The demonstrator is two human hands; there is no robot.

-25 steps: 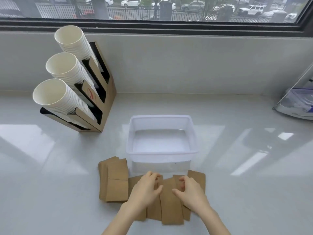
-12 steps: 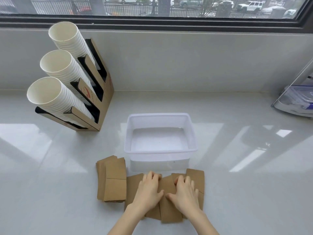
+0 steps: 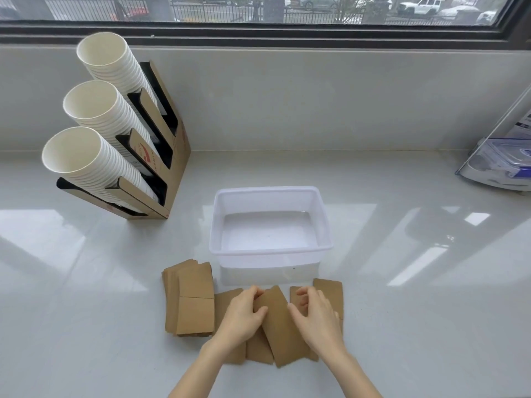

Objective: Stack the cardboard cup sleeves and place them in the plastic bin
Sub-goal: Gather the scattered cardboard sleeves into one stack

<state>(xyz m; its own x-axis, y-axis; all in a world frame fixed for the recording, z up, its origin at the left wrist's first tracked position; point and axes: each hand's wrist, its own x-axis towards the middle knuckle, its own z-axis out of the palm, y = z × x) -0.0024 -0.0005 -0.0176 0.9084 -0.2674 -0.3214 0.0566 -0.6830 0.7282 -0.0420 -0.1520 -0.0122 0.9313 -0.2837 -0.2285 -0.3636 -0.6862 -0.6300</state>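
meanwhile, on a glossy white counter (image 3: pixel 86 311), a person's left hand (image 3: pixel 244 315) and right hand (image 3: pixel 316 317) pinch the two long edges of one tilted cardboard sleeve (image 3: pixel 280 326) lying atop a loose fan of sleeves (image 3: pixel 258 350), fingers curled onto it. at nine o'clock from the hands sits a tidier sleeve pile (image 3: pixel 191 300). at twelve o'clock, just beyond the fan, stands the clear plastic bin (image 3: pixel 270 192). at ten o'clock, a cardboard rack (image 3: pixel 175 168) holds three rows of white paper cups (image 3: pixel 94 156).

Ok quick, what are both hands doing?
Left hand: gripping the top flat brown cardboard sleeve.
Right hand: gripping the same sleeve's other edge.
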